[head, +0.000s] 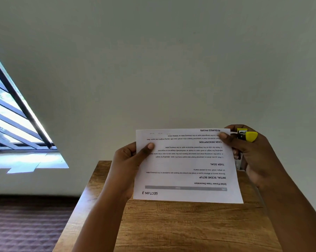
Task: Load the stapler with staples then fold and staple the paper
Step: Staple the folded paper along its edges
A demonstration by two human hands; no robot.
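Observation:
A folded printed paper [186, 166] is held up above the wooden table [190, 226], its text upside down to me. My left hand [130, 160] grips its left edge with the thumb on the front. My right hand [251, 153] pinches the upper right corner, thumb on the sheet, and also holds a small yellow and metal stapler [247, 135] at that corner. The stapler's jaws sit right at the paper's top right edge. Whether staples are inside is hidden.
A plain pale wall fills the background. A barred window [13, 113] with a bright sill is at the left. A dark patterned bed cover or carpet [26, 228] lies lower left, beside the table's left edge.

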